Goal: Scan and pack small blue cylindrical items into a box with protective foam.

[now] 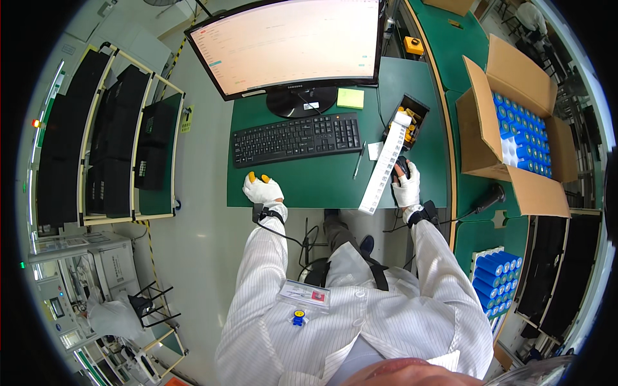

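My left hand (262, 189), in a white glove with yellow fingertip covers, rests at the green table's (296, 183) near edge, below the keyboard (296, 139). Its fingers are loosely bent and a little apart, with nothing in them. My gloved right hand (407, 186) is closed over a black computer mouse (402, 163) at the table's right side, and partly covers it. Just left of that hand lies a long white strip of printed labels (383, 168), slanting from a black box (421, 109) of small yellow pieces to the near edge. Dark bands circle both wrists.
A monitor (290, 48) stands at the back, with yellow sticky notes (350, 98) and a pen (359, 161) nearer. To the right are an open carton (479, 122) of blue cylinders, a handheld scanner (490, 198) and a block of blue cylinders (496, 276). Racks of black bins (116, 128) stand left.
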Available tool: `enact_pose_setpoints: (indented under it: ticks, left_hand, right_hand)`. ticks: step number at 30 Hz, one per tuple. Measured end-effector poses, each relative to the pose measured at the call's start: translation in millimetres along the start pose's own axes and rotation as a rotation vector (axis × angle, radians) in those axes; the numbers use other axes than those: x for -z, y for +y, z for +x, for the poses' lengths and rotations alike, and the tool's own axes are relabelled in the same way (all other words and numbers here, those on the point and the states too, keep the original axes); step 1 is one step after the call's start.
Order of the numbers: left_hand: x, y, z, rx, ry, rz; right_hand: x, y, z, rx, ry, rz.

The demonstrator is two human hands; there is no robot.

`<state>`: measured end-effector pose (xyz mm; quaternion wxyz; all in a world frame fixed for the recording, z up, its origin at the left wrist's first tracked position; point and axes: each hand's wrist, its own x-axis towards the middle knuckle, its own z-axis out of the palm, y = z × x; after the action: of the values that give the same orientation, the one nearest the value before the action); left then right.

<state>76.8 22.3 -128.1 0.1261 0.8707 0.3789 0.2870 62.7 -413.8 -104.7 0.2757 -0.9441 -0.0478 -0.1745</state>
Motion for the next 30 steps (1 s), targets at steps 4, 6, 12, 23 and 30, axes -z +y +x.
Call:
enact_pose_setpoints:
  ticks: [4,6,12,23,30]
  left_hand:
    - [-1.4,-0.2,-0.4,-0.009,0.031,-0.008]
    - [-3.0,-3.5,0.2,-0.004,0.034,-0.010]
    - [-2.6,-0.8,-0.7,0.008,0.030,0.002]
    - [-0.7,1.1,-0.3,0.004,0.016,0.015]
    - [0.7,2.8,-1.1,0.018,0.016,-0.027]
  right_hand:
    - [0.2,0.0,0.2,-0.012,-0.006,0.000]
    - [0.3,-0.6,0.2,-0.009,-0.006,-0.001]
    - [-1.2,2.4,-1.1,0.027,0.020,-0.021]
    - [0.9,0.0,-0.3,0.021,0.023,-0.032]
    - [2.4,-0.4,-0.7,0.004,0.024,-0.035]
